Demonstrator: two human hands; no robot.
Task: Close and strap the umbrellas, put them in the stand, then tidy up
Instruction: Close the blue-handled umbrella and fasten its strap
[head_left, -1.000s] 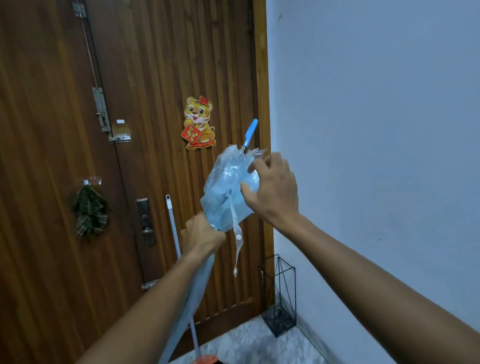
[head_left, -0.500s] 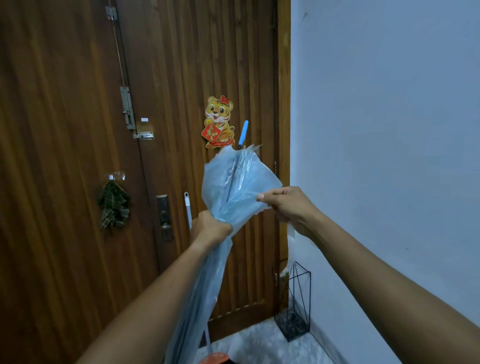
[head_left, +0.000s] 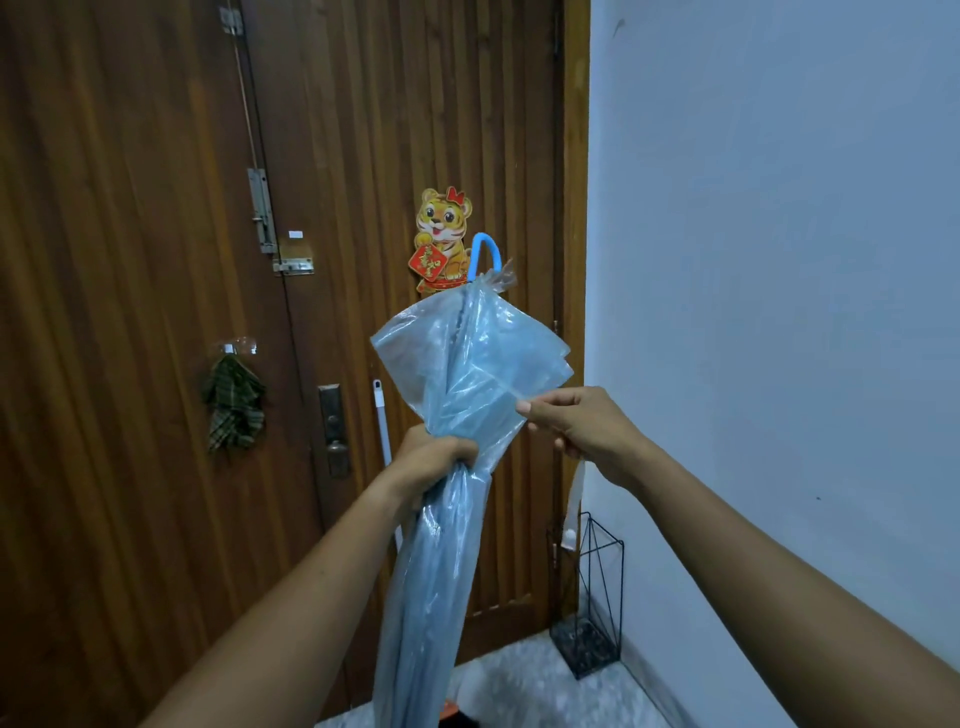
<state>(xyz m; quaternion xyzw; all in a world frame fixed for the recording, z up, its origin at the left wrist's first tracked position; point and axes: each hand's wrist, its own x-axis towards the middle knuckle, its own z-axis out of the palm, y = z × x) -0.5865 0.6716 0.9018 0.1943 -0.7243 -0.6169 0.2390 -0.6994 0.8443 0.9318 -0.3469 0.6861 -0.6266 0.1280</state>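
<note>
A clear light-blue umbrella (head_left: 467, 374) is held upside down in front of me, its blue hooked handle (head_left: 485, 249) pointing up. My left hand (head_left: 434, 462) is clenched around the gathered canopy at its middle. My right hand (head_left: 576, 423) pinches the umbrella's thin clear strap and pulls it out to the right of the loose, flared folds. The tip end runs down out of the frame. A black wire umbrella stand (head_left: 589, 597) sits on the floor in the corner, below my right forearm.
A brown wooden door (head_left: 156, 364) fills the left, with a tiger sticker (head_left: 441, 236), a bolt, a lock and a hanging green plaid cloth (head_left: 231, 410). A white pole (head_left: 382, 421) leans against the door. A pale blue wall (head_left: 779, 312) is on the right.
The hooked handle has turned and now shows its curve. My right hand has drawn the strap further right, away from the canopy. My left hand keeps its grip.
</note>
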